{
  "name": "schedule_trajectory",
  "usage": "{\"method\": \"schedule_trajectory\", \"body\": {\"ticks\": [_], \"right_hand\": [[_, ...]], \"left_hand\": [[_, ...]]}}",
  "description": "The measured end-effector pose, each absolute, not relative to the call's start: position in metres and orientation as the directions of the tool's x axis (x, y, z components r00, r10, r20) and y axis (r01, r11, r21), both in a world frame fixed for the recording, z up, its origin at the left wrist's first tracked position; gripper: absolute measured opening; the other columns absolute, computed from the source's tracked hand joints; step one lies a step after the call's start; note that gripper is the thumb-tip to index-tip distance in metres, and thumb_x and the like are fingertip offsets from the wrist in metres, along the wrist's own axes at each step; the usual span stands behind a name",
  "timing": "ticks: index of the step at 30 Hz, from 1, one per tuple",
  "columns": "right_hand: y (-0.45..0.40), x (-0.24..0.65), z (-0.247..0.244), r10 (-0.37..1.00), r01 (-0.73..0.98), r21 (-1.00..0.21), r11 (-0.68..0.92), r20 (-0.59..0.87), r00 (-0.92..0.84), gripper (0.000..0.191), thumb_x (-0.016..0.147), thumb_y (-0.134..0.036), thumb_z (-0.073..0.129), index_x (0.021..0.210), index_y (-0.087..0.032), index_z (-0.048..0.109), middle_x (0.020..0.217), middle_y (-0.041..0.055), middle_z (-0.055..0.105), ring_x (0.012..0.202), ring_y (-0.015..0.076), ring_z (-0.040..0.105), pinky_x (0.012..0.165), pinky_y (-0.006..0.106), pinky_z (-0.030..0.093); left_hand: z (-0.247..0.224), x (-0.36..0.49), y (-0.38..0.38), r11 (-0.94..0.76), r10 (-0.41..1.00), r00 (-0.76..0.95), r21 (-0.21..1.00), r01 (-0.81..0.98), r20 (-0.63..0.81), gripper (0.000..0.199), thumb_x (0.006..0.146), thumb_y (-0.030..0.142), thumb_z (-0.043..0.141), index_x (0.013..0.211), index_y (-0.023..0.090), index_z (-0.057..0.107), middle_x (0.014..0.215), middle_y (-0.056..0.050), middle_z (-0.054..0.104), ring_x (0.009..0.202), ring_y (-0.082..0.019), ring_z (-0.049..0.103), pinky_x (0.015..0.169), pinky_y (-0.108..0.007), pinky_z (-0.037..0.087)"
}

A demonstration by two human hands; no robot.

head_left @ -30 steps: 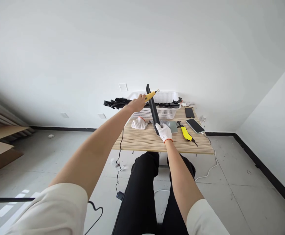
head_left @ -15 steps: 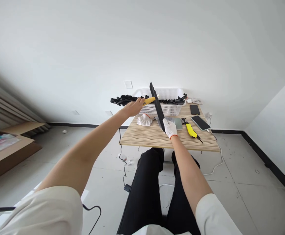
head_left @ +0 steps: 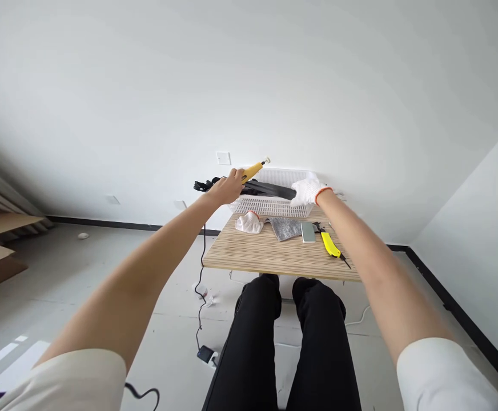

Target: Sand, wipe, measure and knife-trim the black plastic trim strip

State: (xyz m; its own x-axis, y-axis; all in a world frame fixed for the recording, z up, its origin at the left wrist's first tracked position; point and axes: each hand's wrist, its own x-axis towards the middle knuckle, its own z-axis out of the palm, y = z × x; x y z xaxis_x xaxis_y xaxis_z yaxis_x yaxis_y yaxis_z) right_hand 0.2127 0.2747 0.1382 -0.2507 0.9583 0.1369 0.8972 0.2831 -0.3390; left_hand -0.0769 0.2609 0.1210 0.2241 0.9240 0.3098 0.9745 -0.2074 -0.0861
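My bare left hand (head_left: 229,187) is closed round a yellow rotary tool (head_left: 252,171), whose small pale tip points up and to the right. My right hand (head_left: 306,191) wears a white glove with an orange cuff and grips one end of a long black strip (head_left: 274,190). The strip lies nearly level over the white plastic basket (head_left: 270,205), which holds several black pieces. Its far end is partly hidden near my left hand. More black pieces (head_left: 204,185) stick out past the basket's left end.
On the slatted wooden table (head_left: 253,251) lie a crumpled white glove (head_left: 249,223), a grey cloth (head_left: 284,228), a pale green flat block (head_left: 308,232) and yellow-handled cutters (head_left: 330,245). A black cord (head_left: 203,257) hangs at the left. Behind stands a white wall (head_left: 249,85).
My right hand has moved up and away to the basket, turning the black strip from steep to nearly level. The yellow tool has come away from the strip, its tip tilted higher.
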Motion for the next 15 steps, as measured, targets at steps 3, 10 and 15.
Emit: {"method": "schedule_trajectory", "body": {"ticks": [3, 10, 15], "right_hand": [[0.292, 0.221, 0.169, 0.955, 0.947, -0.153, 0.283, 0.133, -0.264, 0.037, 0.075, -0.039, 0.080, 0.103, -0.015, 0.073, 0.111, 0.0162, 0.069, 0.118, 0.0400, 0.058, 0.102, 0.055, 0.042], [0.314, 0.252, 0.181, 0.962, 0.922, 0.323, 0.213, 0.094, -0.255, 0.057, 0.073, -0.056, 0.074, 0.110, -0.012, 0.072, 0.112, 0.0221, 0.069, 0.105, 0.0391, 0.065, 0.085, 0.048, 0.051], [0.317, 0.271, 0.169, 0.981, 0.978, 0.183, 0.101, 0.143, -0.128, 0.064, 0.073, -0.070, 0.069, 0.106, -0.015, 0.075, 0.108, 0.0193, 0.071, 0.101, 0.0348, 0.066, 0.082, 0.043, 0.052]], "left_hand": [[0.120, -0.081, 0.260, -0.192, 0.932, 0.188, -0.016, 0.981, 0.310, 0.057, 0.098, 0.035, 0.032, 0.150, 0.015, 0.019, 0.141, -0.024, 0.041, 0.102, -0.038, 0.065, 0.085, -0.047, 0.052], [0.097, -0.069, 0.261, -0.145, 0.951, 0.125, 0.051, 0.988, 0.284, 0.052, 0.094, 0.019, 0.034, 0.145, 0.008, 0.025, 0.136, -0.026, 0.043, 0.103, -0.040, 0.065, 0.085, -0.049, 0.052], [0.072, -0.050, 0.259, -0.109, 0.963, 0.077, 0.115, 0.987, 0.259, 0.049, 0.092, 0.011, 0.033, 0.141, 0.006, 0.030, 0.134, -0.027, 0.042, 0.108, -0.038, 0.064, 0.085, -0.046, 0.053]]}}
